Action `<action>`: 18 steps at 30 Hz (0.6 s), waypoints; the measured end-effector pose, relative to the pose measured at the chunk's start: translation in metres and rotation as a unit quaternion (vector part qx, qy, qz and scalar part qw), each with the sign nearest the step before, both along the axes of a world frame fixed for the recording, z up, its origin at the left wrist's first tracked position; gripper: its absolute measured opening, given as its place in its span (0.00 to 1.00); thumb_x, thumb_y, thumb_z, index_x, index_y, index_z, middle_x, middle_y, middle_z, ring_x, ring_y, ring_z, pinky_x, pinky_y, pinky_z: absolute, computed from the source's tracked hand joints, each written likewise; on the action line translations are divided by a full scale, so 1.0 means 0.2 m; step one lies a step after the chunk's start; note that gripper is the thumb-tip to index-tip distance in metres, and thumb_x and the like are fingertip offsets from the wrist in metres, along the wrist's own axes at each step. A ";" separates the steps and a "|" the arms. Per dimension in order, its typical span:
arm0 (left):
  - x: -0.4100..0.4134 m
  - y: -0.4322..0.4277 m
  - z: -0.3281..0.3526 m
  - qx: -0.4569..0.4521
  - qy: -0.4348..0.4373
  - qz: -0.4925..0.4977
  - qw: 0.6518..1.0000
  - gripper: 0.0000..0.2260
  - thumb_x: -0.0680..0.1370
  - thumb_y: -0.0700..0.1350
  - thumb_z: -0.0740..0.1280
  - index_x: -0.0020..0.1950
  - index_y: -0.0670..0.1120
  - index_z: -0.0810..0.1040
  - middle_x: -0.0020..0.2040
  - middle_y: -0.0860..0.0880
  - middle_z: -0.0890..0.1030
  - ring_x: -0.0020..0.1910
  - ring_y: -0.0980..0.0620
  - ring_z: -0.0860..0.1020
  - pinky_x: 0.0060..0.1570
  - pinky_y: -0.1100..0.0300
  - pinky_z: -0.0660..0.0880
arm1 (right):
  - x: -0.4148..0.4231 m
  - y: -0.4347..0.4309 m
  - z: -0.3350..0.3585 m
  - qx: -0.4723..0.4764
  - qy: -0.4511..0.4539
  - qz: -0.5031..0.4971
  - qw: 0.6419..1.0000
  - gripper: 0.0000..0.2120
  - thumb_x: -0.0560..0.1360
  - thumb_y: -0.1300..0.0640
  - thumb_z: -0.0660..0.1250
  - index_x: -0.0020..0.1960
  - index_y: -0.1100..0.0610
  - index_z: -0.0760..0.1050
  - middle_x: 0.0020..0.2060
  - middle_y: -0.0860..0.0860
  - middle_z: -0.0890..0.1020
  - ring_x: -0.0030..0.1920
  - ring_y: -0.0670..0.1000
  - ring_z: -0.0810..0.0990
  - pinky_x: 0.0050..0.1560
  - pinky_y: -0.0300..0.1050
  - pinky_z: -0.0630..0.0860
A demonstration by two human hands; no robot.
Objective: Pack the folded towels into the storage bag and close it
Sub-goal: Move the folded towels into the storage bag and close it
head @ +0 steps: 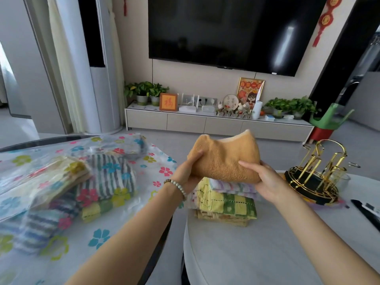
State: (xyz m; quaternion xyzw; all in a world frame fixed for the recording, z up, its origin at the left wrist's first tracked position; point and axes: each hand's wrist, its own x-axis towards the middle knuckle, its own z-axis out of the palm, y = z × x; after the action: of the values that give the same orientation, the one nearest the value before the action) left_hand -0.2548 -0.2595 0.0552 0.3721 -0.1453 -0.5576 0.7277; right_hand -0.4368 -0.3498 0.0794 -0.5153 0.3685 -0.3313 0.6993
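Note:
An orange folded towel (224, 157) is held in the air between both hands. My left hand (188, 171) grips its left end and my right hand (265, 179) grips its lower right edge. Just beneath it a stack of folded towels (224, 204), yellow-green checked and pastel striped, rests on the round white table (267, 254). To the left lies the clear flower-printed storage bag (61, 182), with several striped and cream towels inside it.
A gold cup rack (316, 173) stands on a dark tray at the table's right. A black pen-like object (368, 212) lies at the right edge. Behind are a TV cabinet with plants and a wall-mounted television.

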 end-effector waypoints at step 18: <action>0.62 1.49 -0.09 0.135 -0.681 0.065 0.717 0.24 0.67 0.64 0.64 0.60 0.55 0.75 0.58 0.56 0.78 0.57 0.60 0.76 0.60 0.59 0.72 | 0.50 0.83 -0.23 0.141 -0.073 0.235 0.959 0.15 0.70 0.50 0.69 0.54 0.57 0.80 0.48 0.58 0.86 0.46 0.56 0.86 0.38 0.47 0.82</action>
State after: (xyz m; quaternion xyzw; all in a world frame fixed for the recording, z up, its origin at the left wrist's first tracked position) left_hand -0.1310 0.0388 0.0378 0.7537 -0.5002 -0.1189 0.4093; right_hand -0.3370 -0.1837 0.0333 -0.4582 0.2284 -0.1392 0.8477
